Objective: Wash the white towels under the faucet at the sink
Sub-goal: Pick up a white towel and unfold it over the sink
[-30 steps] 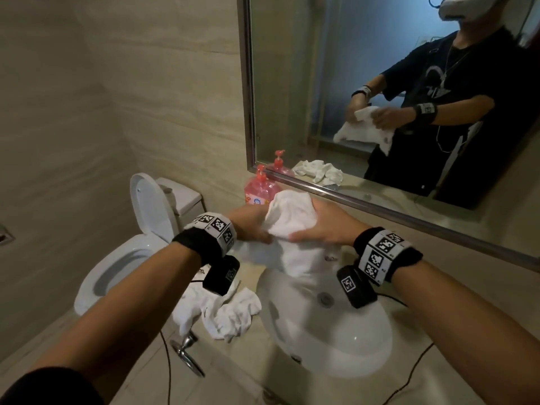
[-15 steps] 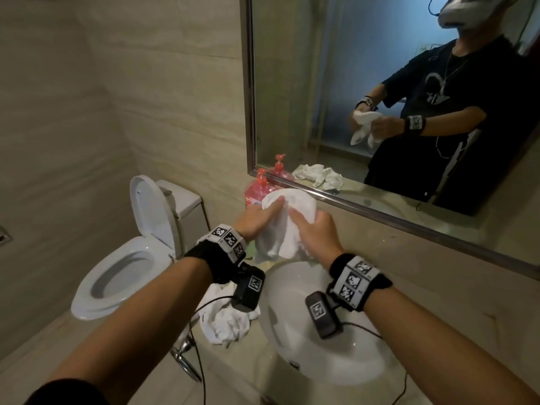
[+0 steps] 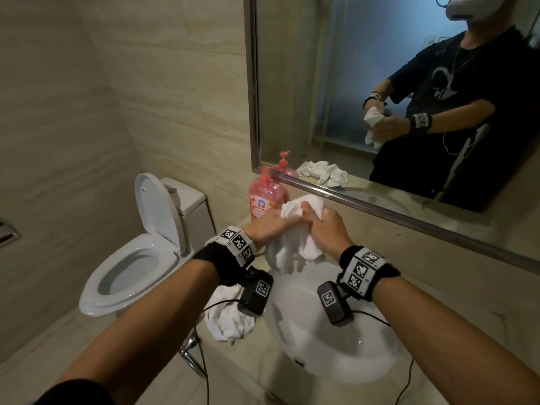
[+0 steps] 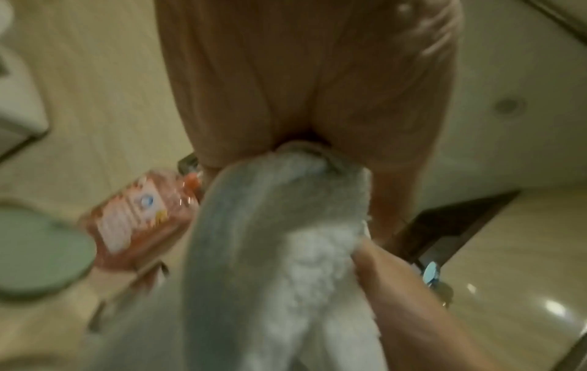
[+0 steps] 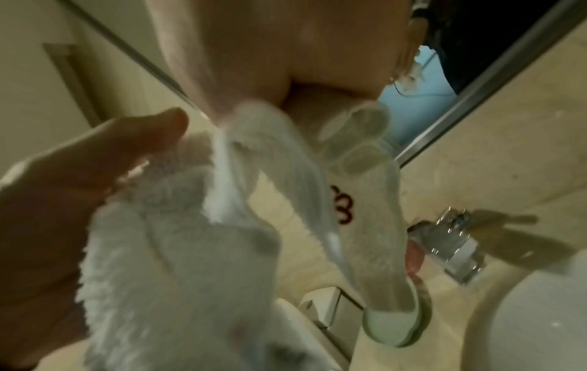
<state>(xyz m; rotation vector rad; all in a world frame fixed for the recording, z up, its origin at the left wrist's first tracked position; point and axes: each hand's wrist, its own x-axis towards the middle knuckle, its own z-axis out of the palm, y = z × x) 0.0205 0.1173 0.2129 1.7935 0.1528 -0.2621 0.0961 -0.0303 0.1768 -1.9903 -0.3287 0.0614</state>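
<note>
I hold one white towel (image 3: pixel 293 249) bunched between both hands above the back rim of the white sink (image 3: pixel 336 355). My left hand (image 3: pixel 274 225) grips its left side and my right hand (image 3: pixel 323 225) grips its right side, thumb over the top fold. The towel's loose end hangs down toward the basin. The left wrist view shows the towel (image 4: pixel 279 251) coming out of my left palm (image 4: pixel 301 75). In the right wrist view, the towel (image 5: pixel 165 263) runs from my right palm (image 5: pixel 270 50), and the chrome faucet (image 5: pixel 451 243) stands beside it. The head view does not show the faucet.
More white towels (image 3: pixel 228 320) lie heaped on the counter left of the sink. A pink soap bottle (image 3: pixel 264 200) stands behind my hands by the mirror (image 3: pixel 380 83). A toilet (image 3: pixel 131 258) with its lid up is at the left. Cables hang from both wrists.
The towel was spread wide a second ago; now it is gathered into a tight bunch. My hands have come closer together and lower over the sink.
</note>
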